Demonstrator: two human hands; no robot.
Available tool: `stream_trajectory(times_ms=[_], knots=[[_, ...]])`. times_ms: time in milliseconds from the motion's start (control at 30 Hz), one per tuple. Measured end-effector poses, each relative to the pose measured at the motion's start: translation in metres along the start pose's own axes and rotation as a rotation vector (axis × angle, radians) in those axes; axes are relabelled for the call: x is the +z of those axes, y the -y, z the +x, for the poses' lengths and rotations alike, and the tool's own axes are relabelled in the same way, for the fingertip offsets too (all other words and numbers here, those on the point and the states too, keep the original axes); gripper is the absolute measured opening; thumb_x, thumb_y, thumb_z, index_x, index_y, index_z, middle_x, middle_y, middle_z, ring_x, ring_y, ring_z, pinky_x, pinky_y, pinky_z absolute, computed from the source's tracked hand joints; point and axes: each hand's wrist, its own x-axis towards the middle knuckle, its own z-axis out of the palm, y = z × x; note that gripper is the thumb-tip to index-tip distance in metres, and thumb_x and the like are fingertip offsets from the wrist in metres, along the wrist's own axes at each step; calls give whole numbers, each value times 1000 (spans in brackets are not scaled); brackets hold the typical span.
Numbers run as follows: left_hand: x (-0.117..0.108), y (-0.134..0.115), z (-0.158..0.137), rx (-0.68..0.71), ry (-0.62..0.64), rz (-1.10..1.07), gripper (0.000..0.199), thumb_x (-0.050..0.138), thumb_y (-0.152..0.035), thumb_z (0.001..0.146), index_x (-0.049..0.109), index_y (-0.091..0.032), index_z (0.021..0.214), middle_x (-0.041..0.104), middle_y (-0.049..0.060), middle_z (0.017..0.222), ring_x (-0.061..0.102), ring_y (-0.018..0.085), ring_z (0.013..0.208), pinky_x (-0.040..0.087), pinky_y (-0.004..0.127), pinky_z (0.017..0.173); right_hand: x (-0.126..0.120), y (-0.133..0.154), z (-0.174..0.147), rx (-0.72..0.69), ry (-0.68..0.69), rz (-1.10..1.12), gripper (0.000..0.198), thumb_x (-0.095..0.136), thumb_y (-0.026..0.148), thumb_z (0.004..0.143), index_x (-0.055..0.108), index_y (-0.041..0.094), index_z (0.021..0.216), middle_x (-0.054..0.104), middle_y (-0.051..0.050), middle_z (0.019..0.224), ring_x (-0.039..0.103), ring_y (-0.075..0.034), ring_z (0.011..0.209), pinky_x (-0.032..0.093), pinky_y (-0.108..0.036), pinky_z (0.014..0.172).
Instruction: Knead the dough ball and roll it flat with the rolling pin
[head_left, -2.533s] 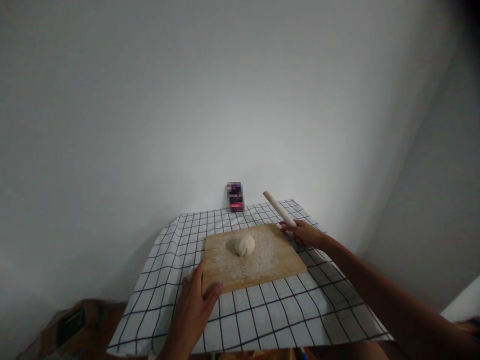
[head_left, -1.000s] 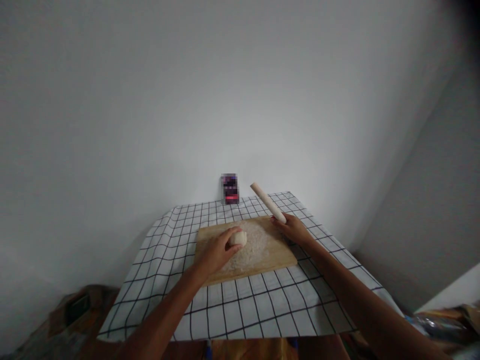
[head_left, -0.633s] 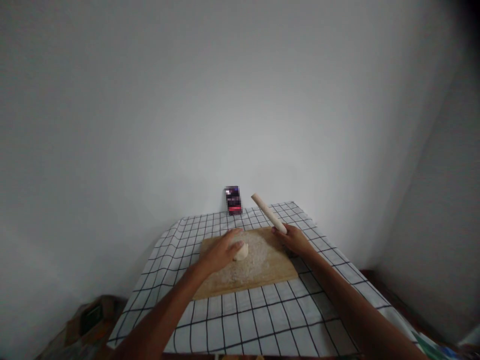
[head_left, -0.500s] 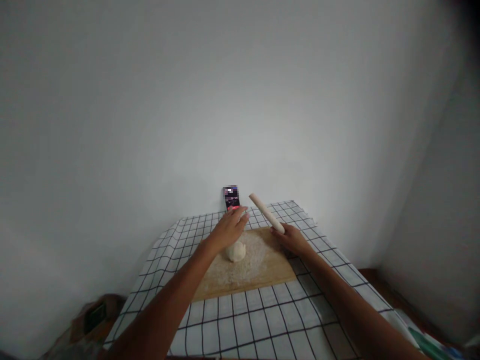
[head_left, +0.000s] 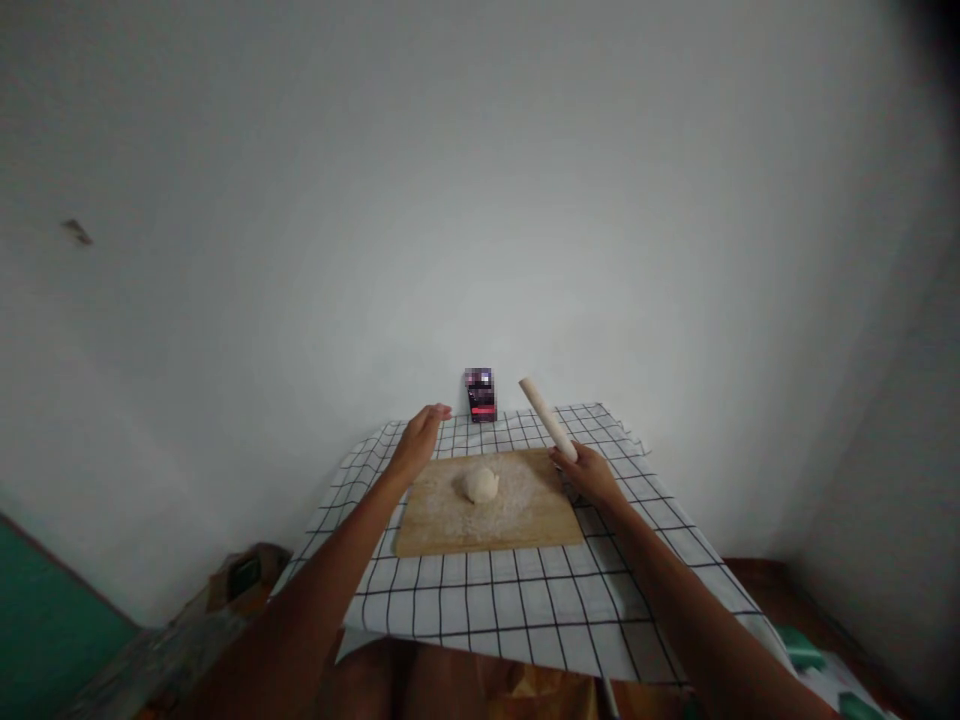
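Note:
A round ball of dough sits near the middle of a flour-dusted wooden board. My right hand is closed round the lower end of a pale rolling pin, which slants up and away to the left above the board's far right corner. Over the board's far left corner, my left hand is raised with fingers stretched out and nothing in it. Neither hand touches the dough.
A phone with a lit screen leans on the wall behind the board. A white tablecloth with black grid lines covers the table. Boxes or bags lie low at the left, and green and white items at the lower right.
My left hand has moved left, away from the phone and from above the dough. My right hand still holds the rolling pin at a similar slant. The view has shifted left.

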Motion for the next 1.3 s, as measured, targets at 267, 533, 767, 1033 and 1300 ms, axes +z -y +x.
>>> stream_trajectory(times_ms=[267,533,767,1033,1300], knots=[[-74,-11,-22,-27,-23,19,47,78,-62,79,77,-17,92,80,7,85,75,22,83,60,37,84,-2,4,-8,-48,-36,-73,41,54,64,90,57,24,80,67,-6,72,61,-24,71,39,-33,63],[-53,-33,-17,33,166,-33,59,57,-70,96,81,-18,83,84,9,86,79,26,89,60,40,96,1,1,-4,-4,24,-226,43,49,60,98,62,20,92,68,-4,76,60,-20,71,37,-28,63],[-15,-65,11,307,234,137,42,51,-46,103,83,-20,107,83,8,117,73,27,116,53,38,106,-15,37,3,-24,192,-638,42,57,63,100,67,22,93,69,-2,76,59,-16,67,27,-27,61],[20,-4,-2,175,424,371,45,37,-47,111,76,-26,120,81,9,126,74,29,117,54,39,99,12,115,13,-244,417,-637,58,52,67,104,62,22,69,53,0,59,39,-13,54,29,-30,62],[31,42,-21,40,397,436,44,34,-43,110,74,-26,116,82,9,119,76,32,112,52,43,102,21,114,10,-195,443,-754,64,35,59,111,66,23,68,50,-2,57,41,-14,54,35,-32,67]])
